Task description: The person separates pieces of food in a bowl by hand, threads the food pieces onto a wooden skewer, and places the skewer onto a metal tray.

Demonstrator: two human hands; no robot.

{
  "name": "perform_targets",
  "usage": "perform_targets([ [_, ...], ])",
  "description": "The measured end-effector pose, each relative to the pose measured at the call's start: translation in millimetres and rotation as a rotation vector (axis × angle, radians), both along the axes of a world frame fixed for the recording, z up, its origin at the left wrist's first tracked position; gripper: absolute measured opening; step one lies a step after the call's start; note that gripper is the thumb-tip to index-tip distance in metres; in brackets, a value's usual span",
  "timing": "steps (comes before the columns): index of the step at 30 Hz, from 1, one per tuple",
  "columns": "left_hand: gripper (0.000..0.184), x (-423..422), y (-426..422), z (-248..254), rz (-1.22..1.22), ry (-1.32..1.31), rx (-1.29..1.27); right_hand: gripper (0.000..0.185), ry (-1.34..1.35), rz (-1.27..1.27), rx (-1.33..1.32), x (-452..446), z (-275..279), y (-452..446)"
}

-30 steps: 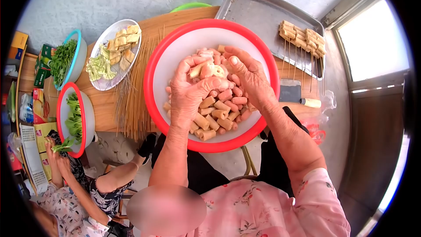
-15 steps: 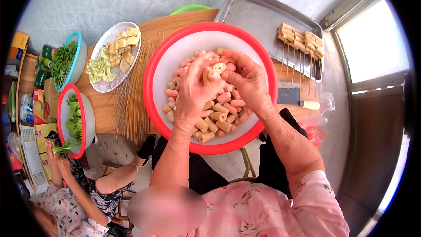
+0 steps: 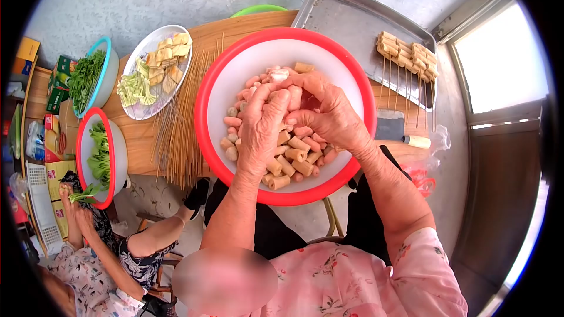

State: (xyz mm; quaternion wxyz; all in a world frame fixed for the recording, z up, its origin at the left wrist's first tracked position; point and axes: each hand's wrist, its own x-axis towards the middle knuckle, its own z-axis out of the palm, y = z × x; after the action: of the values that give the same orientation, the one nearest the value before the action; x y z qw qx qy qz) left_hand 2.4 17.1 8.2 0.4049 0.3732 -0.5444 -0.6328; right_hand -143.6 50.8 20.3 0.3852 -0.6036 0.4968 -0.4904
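Both hands meet over a large white basin (image 3: 346, 64) with a red rim. My left hand (image 3: 261, 123) is closed, thumb pressed near its fingers, and what it grips is mostly hidden. My right hand (image 3: 335, 111) curls in from the other side, fingers bent and thumb pointing at the left hand. What lies between the fingertips cannot be made out. Below them are short pink sausages (image 3: 302, 131) and tan hollow roll pieces (image 3: 303, 168), piled in the basin.
Thin wooden skewers (image 3: 188, 129) lie left of the basin, beside an oval plate (image 3: 137, 113) of sliced food. Bowls of greens (image 3: 84, 79) stand farther left. A metal tray (image 3: 346, 23) bears skewered rolls (image 3: 407, 54); a cleaver (image 3: 389, 126) lies below. Another person's hands (image 3: 79, 214) hold greens.
The tan hollow piece seen between my hands is now out of sight. My right fingers have curled down and inward, and my left fingers have turned.
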Motion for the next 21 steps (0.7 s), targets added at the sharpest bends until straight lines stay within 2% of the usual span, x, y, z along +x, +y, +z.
perform_targets([
  [3, 0.035, -4, -1, -12, 0.056, 0.063, -0.094, 0.041, 0.119, -0.079, -0.027, 8, 1, 3],
  [6, 0.033, -8, 2, -12, 0.099, 0.154, -0.07, 0.042, 0.168, -0.15, -0.076, 15, -4, 5],
  [7, 0.03, -10, 2, -9, 0.146, 0.159, 0.009, 0.043, 0.17, -0.165, -0.09, 18, -7, 5],
  [10, 0.027, -8, -4, -11, 0.201, 0.236, 0.174, 0.038, 0.422, -0.327, -0.39, 23, -11, 7],
  [12, 0.026, -6, -7, -7, 0.21, 0.305, 0.252, 0.036, -0.004, -0.248, 0.059, 27, -5, 11],
  [13, 0.03, -6, -5, -1, 0.222, 0.36, 0.259, 0.036, -0.003, -0.248, 0.059, 25, -9, 8],
  [15, 0.033, -5, -4, 1, 0.241, 0.417, 0.268, 0.034, -0.301, -0.396, 0.003, 18, -19, 1],
  [17, 0.034, -3, -7, 1, 0.275, 0.477, 0.304, 0.039, -0.233, -0.404, -0.034, 16, -18, 0],
  [18, 0.034, -3, -7, 3, 0.276, 0.477, 0.302, 0.042, 0.079, -0.437, -0.145, 15, -18, 1],
  [20, 0.046, -5, -3, 7, 0.244, 0.348, 0.177, 0.051, 0.17, -0.397, -0.196, 19, -31, 1],
  [21, 0.046, -7, -3, 6, 0.24, 0.351, 0.179, 0.051, 0.173, -0.401, -0.195, 22, -30, 1],
])
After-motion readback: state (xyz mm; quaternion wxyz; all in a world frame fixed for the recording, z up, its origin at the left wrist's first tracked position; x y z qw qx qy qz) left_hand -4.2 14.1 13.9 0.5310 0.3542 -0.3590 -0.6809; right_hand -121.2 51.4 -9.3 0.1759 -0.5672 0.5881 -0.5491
